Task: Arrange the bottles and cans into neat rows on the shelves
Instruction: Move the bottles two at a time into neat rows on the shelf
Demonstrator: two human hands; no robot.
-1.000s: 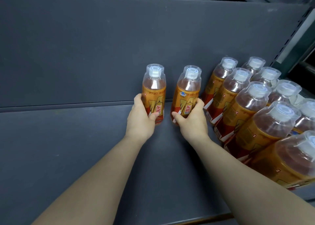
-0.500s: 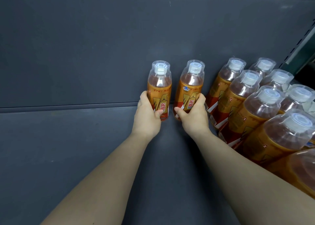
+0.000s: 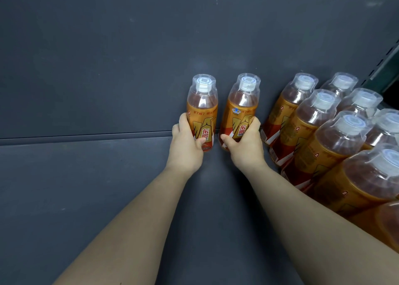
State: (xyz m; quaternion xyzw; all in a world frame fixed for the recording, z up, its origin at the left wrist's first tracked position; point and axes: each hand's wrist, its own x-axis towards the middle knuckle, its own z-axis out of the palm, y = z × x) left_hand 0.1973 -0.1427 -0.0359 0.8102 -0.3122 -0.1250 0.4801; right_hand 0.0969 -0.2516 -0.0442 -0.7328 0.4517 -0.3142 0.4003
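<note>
Dark grey shelf (image 3: 86,209) carries everything in view. Nearest, packed rows of bottles (image 3: 323,146) fill its right side. Further in, the left hand (image 3: 185,146) grips one orange bottle (image 3: 201,107) low on its label, and the right hand (image 3: 246,148) grips a second bottle (image 3: 243,105). Both stand upright near the back panel (image 3: 129,57), apart from the rows. Best to slide them right with bases flat, closing that gap, labels facing out.

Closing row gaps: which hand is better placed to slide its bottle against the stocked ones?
Right, probably: the right hand grips the orange drink bottle nearest the stocked rows; the left hand's bottle is farther.
</note>
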